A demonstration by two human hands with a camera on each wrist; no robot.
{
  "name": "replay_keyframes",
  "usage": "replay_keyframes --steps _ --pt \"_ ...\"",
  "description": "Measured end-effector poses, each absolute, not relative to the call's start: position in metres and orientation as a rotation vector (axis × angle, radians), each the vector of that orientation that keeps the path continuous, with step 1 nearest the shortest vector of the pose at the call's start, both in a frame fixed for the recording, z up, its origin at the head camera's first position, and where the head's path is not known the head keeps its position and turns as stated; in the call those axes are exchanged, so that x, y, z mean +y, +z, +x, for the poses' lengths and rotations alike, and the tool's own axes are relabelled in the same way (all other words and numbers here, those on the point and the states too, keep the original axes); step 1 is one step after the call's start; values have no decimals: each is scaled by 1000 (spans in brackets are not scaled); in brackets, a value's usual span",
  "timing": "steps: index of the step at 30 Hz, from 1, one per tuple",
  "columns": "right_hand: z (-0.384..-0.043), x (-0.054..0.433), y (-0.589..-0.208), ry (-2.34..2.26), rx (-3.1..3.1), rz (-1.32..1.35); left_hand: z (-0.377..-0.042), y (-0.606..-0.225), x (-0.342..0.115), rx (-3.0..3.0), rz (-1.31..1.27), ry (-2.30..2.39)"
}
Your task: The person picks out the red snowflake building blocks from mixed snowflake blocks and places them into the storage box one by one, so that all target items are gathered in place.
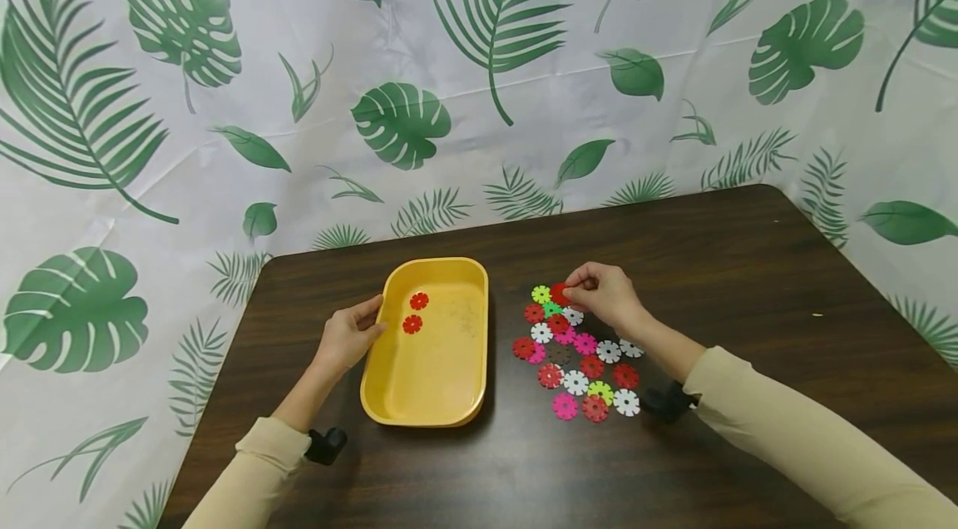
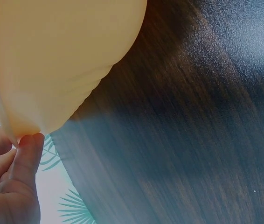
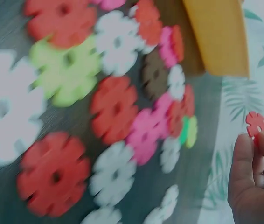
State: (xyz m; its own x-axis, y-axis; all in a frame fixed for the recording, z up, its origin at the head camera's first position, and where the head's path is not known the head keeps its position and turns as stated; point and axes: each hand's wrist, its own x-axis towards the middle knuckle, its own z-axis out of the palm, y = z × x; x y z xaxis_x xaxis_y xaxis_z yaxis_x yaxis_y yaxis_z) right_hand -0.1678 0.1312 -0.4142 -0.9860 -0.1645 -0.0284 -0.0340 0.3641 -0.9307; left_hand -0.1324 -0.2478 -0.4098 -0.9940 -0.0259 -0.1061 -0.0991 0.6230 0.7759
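Observation:
My left hand (image 1: pixel 349 335) grips the left rim of a yellow plastic tray (image 1: pixel 427 404), thumb and fingers on either side of the edge in the left wrist view. Inside the tray lie two red notched discs, one (image 1: pixel 419 301) just behind the other (image 1: pixel 412 324). Between thumb and fingertips, my right hand (image 1: pixel 604 296) pinches a red notched disc (image 3: pixel 257 123), held above the far end of a loose spread of such discs. That spread holds several red, white, pink, yellow-green, green and brown pieces, such as a white disc (image 1: pixel 626 402) and a brown disc (image 3: pixel 155 74).
The dark wood-grain table (image 1: pixel 733 263) carries the tray on the left and the spread of discs to its right. Behind it hangs a white cloth (image 1: pixel 524 121) printed with green leaves. A black wrist device (image 1: pixel 326 446) sits on the left forearm.

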Motion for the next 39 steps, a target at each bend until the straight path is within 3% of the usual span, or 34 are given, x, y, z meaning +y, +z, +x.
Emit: replay_keyframes --steps 20,39 --pt "-173 5 -381 -1924 2039 -88 -133 -411 -249 2748 -105 1337" --pt "-169 -62 -382 -1700 2017 -119 -133 -410 -249 2754 -67 1363"
